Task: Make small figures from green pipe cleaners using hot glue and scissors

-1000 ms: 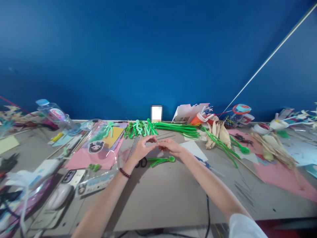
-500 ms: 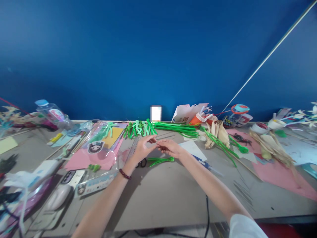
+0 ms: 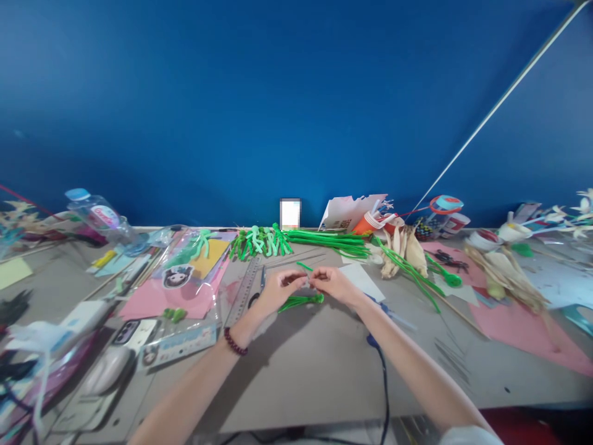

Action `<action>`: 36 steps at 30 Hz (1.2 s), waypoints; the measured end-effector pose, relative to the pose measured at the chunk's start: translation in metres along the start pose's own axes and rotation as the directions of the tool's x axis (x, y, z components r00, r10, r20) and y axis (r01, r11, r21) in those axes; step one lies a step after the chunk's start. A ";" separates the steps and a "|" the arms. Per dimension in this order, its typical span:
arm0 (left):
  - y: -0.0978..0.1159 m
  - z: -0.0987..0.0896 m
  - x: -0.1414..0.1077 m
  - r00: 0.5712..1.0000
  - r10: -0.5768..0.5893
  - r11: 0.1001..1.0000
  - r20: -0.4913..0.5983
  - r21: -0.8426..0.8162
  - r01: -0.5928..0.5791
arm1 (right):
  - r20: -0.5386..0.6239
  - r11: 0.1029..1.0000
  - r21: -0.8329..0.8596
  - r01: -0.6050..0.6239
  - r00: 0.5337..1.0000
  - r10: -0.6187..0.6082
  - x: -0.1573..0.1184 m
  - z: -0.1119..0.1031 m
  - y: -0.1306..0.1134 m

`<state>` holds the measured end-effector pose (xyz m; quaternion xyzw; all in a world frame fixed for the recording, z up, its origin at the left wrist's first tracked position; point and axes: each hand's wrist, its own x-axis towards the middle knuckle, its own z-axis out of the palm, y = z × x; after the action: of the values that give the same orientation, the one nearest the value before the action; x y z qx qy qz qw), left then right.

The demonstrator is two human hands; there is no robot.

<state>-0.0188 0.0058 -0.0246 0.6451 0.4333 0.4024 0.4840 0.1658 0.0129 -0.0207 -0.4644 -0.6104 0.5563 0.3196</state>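
Note:
My left hand (image 3: 282, 289) and my right hand (image 3: 331, 284) meet fingertip to fingertip over the grey table, both closed in a pinch. Between and just above them shows a short green stem (image 3: 304, 266); which hand grips it is hard to tell. Right below the fingers lies a small bundle of green pipe cleaners (image 3: 301, 301) with a rounded end on the right. Behind the hands are long green pipe cleaners (image 3: 333, 242) and, to their left, twisted light and dark green ones (image 3: 262, 241).
A ruler (image 3: 243, 290) and scissors lie left of my left hand. Further left are pink paper (image 3: 152, 300), a plastic bag and a white mouse (image 3: 109, 369). On the right stand orange cups (image 3: 365, 224), near dried husks (image 3: 417, 253); a blue tool with a black cable (image 3: 385, 383) runs to the table's edge.
Both hands have moved down, toward me, and the right one slightly to the right. The short green stem now shows above the fingers.

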 end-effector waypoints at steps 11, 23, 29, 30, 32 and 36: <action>-0.013 0.010 -0.014 0.984 -0.008 1.000 -0.175 0.028 0.013 | -0.006 0.966 -0.243 0.092 0.995 -0.096 -0.010 0.010 0.007; -0.012 0.012 -0.017 0.971 -0.005 1.000 -0.239 -0.003 0.004 | -0.150 0.976 -0.214 0.027 0.987 -0.060 -0.017 0.003 0.007; -0.017 0.010 -0.015 0.961 -0.028 0.998 -0.274 -0.056 0.013 | -0.212 0.999 -0.028 -0.047 0.976 0.040 -0.016 0.000 0.003; -0.016 0.010 -0.016 0.963 -0.005 0.999 -0.269 -0.050 -0.008 | -0.190 0.998 0.038 -0.058 0.980 0.064 -0.016 0.001 0.003; -0.012 0.011 -0.017 0.966 0.042 0.997 -0.253 -0.044 -0.055 | -0.135 0.989 0.130 -0.076 0.986 0.093 -0.017 0.005 0.003; -0.009 0.014 -0.020 0.971 0.009 0.993 -0.241 -0.113 -0.037 | -0.136 0.990 0.125 -0.071 0.987 0.088 -0.017 0.012 0.006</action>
<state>-0.0127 -0.0157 -0.0380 0.5674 0.4569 0.5074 0.4603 0.1625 -0.0080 -0.0264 -0.5067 -0.5329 0.5699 0.3667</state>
